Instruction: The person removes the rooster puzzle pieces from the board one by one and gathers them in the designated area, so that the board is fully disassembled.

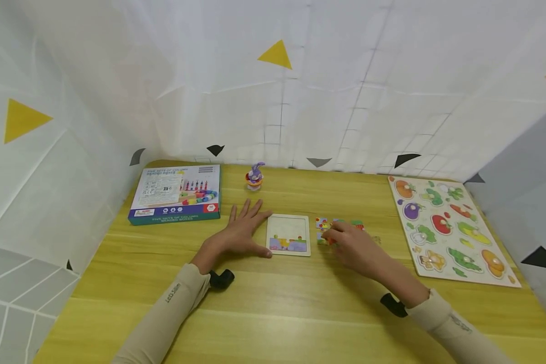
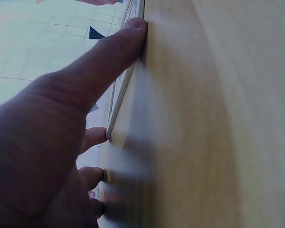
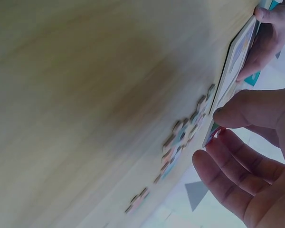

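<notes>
My left hand [image 1: 241, 233] lies spread at the left of a small wooden puzzle tray [image 1: 309, 235], thumb and index finger touching its edge. Purple, yellow and green pieces [image 1: 296, 245] fill the lower part of that tray; its upper part is bare. Just right of the tray, my right hand [image 1: 352, 248] is over a group of loose, colourful puzzle pieces [image 1: 320, 221], partly covering them. In the right wrist view its thumb and fingers pinch a small red and green puzzle piece [image 3: 211, 134]. Other loose pieces [image 3: 173, 142] lie on the table beside it.
A boxed bead set [image 1: 177, 194] lies at the back left of the wooden table [image 1: 273, 313]. A purple rabbit figurine [image 1: 254, 177] stands behind the tray. On the right is a vegetable peg board [image 1: 452, 230]. White patterned sheeting [image 1: 236, 101] hangs behind the table.
</notes>
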`<state>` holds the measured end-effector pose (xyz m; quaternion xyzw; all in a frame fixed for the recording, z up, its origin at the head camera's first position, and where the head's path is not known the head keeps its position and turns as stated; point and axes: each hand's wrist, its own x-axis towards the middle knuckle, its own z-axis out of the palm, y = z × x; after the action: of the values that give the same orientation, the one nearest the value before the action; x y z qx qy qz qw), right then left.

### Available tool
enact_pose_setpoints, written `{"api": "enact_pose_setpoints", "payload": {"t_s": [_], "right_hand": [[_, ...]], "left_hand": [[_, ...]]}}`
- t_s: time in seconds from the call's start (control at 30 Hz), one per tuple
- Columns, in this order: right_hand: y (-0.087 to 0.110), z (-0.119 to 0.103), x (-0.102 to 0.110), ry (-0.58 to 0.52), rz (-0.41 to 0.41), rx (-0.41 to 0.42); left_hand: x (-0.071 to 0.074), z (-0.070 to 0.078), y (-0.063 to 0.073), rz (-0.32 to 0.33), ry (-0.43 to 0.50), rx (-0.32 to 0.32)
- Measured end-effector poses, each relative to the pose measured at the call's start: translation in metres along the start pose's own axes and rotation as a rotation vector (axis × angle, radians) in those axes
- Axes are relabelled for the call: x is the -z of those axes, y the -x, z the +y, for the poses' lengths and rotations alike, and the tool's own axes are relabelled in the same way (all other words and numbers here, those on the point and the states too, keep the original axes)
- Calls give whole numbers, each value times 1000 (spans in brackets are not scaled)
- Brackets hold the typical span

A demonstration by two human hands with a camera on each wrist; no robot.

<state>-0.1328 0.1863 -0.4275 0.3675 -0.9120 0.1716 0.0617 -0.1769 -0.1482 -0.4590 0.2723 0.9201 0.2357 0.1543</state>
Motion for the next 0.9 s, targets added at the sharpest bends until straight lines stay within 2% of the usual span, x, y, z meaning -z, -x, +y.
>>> {"api": "enact_pose_setpoints", "payload": {"t_s": [0.2,0.5,0.9], "right_hand": [[10,6,6,28,31,-26],[18,16,11,46,14,-54],[27,22,13,61,9,-71]], "left_hand": [[0,-2,-1,5,3,3],[4,1,2,6,7,8],[0,0,1,3,-3,-1]]}}
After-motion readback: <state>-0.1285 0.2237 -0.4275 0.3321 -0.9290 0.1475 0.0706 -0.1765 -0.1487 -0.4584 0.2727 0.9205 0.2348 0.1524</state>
